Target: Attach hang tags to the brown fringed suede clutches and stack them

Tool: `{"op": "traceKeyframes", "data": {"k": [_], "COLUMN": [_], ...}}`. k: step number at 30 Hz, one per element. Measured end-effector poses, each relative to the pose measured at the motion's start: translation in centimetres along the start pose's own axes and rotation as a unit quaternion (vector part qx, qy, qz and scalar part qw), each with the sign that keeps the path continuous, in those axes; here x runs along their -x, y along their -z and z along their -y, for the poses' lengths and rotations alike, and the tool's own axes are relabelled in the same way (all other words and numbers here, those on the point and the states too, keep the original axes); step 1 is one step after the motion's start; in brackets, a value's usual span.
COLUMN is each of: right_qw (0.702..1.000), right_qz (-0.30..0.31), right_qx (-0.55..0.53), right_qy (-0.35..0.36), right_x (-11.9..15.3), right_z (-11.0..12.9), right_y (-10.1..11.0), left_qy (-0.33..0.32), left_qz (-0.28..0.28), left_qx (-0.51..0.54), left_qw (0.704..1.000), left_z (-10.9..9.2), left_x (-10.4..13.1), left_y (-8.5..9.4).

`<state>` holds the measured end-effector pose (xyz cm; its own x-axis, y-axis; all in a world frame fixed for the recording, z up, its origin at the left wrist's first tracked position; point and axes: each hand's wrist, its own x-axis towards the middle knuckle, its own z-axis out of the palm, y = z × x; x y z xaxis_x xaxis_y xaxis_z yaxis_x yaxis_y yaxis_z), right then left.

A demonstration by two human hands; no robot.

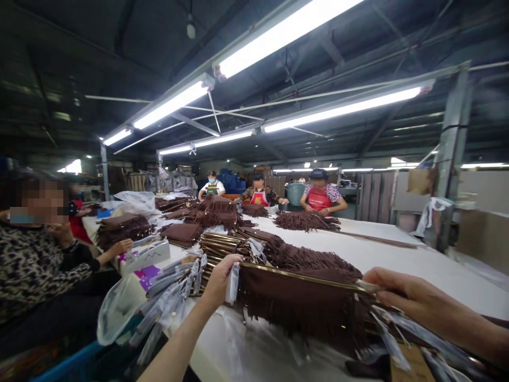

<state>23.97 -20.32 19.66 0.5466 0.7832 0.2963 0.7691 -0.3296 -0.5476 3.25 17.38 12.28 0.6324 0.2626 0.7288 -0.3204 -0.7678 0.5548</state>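
While the left hand (222,280) is pinching one end of a long, slim gold-coloured metal strip (298,272), the right hand (392,289) is gripping the other end between thumb and fingers. The dark-brown fringed fabric piece (292,297) is hanging from that strip, just above the near edge of the white bench (379,233), so fabric and strip are seemingly already joined. Clear plastic-sleeved strips (159,286) are lying bunched beside the left hand, and bare gold-coloured strips (222,244) are resting just beyond. Farther off, brown fringed pieces (318,260) are lying heaped; whether they are finished or waiting is not showing, though plenty seems to be remaining. The right fingers are covering the strip's right end, and the lower fringe is merging into dark shadow. A co-worker in a patterned top (35,260) is being cut off at the left edge; three aproned co-workers (318,196) are sitting or standing too far away for their handwork to be reading clearly.
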Motion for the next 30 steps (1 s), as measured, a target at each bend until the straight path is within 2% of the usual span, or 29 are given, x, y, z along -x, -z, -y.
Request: {"op": "traceKeyframes", "data": {"k": [2,4,8,11,13,15,16,17,19,21,22,24,26,28,30], "right_qw": [0.999,0.995,0.974,0.946,0.933,0.925,0.921,0.917,0.91,0.904,0.903,0.909,0.923,0.935,0.935], "right_qz": [0.042,0.08,0.17,0.222,0.231,0.226,0.224,0.223,0.224,0.217,0.209,0.184,0.154,0.132,0.128], "right_qx": [-0.027,-0.054,-0.098,-0.163,-0.201,-0.231,-0.246,-0.26,-0.284,-0.308,-0.315,-0.311,-0.281,-0.253,-0.25], "right_qy": [0.003,-0.013,-0.111,-0.171,-0.191,-0.201,-0.203,-0.204,-0.202,-0.201,-0.204,-0.208,-0.212,-0.212,-0.215], "right_x": [1.4,3.6,8.8,11.3,11.7,11.3,11.1,10.8,10.6,10.7,10.9,11.4,12.1,12.7,13.1], "right_z": [-0.4,-1.4,-4.0,-4.8,-4.9,-4.9,-4.8,-4.6,-4.0,-3.5,-3.5,-3.9,-4.8,-5.9,-6.8], "right_y": [-0.4,-2.0,-8.1,-11.5,-12.2,-11.8,-11.4,-11.0,-10.4,-10.3,-10.4,-11.0,-11.7,-12.4,-12.9], "left_qy": [-0.028,-0.038,-0.029,-0.013,0.009,0.013,0.006,-0.002,-0.014,-0.023,-0.022,0.006,0.031,0.04,0.036], "left_qz": [0.006,0.06,0.221,0.29,0.284,0.239,0.219,0.203,0.222,0.258,0.269,0.267,0.252,0.244,0.256], "left_qx": [-0.029,-0.07,-0.135,-0.178,-0.24,-0.3,-0.298,-0.27,-0.153,-0.056,-0.038,-0.03,-0.029,-0.018,-0.005], "left_qw": [0.999,0.995,0.965,0.94,0.928,0.923,0.929,0.941,0.963,0.964,0.962,0.963,0.967,0.969,0.966], "left_z": [0.1,1.1,4.3,5.1,3.8,1.0,-1.0,-3.1,-7.4,-10.6,-11.6,-12.2,-11.6,-10.7,-9.9], "left_x": [1.1,3.5,10.1,12.6,12.1,10.9,10.3,9.9,9.8,10.4,10.9,12.0,13.0,13.6,13.8], "left_y": [-0.3,-0.9,-2.8,-3.8,-4.5,-5.8,-6.8,-8.2,-11.6,-15.7,-17.8,-21.2,-23.5,-24.4,-24.6]}}
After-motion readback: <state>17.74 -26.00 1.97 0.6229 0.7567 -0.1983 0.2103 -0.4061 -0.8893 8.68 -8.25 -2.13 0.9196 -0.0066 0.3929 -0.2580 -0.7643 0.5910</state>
